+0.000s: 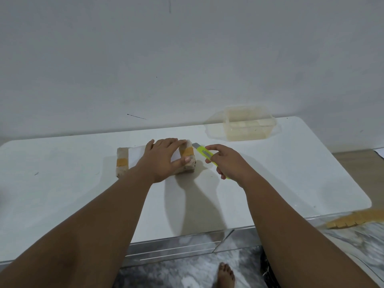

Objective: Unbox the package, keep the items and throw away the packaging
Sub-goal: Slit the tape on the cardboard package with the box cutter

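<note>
A small package, wrapped in clear plastic with a white label on top and brown tape at both ends, lies on the white table. My left hand presses down on its right half, fingers over the top and thumb at the front edge. My right hand grips a yellow-green box cutter. Its blade tip points at the taped right end of the package and sits very close to it.
A clear plastic container with its lid beside it stands at the back right, near the wall. The table's front edge runs along the bottom. Below it is marbled floor with my bare foot and a tan fringed thing at right.
</note>
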